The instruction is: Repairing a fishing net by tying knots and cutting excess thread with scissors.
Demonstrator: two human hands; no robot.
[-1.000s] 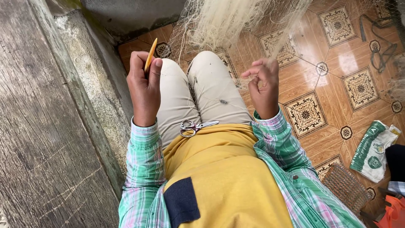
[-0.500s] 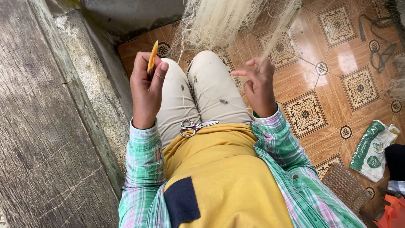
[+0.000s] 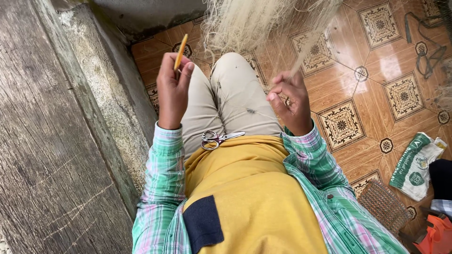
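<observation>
My left hand (image 3: 172, 89) is raised over my left thigh and pinches a thin yellow netting needle (image 3: 180, 51) that points up and away. My right hand (image 3: 291, 101) is lifted over my right thigh, its fingers curled on fine pale strands of the fishing net (image 3: 254, 23) that hangs in a bunch ahead of my knees. A small pair of scissors (image 3: 216, 138) lies on my lap at the edge of my yellow shirt.
A rough wooden plank wall (image 3: 47, 141) and a concrete ledge (image 3: 101, 94) run close along my left. Patterned brown floor tiles (image 3: 372, 94) spread to the right, with a green-and-white bag (image 3: 416, 164), a woven item (image 3: 383, 204) and a dark cord (image 3: 426, 51).
Both hands have risen slightly. My right hand has turned and closed more on the net strands, and the needle has moved a little up and to the right.
</observation>
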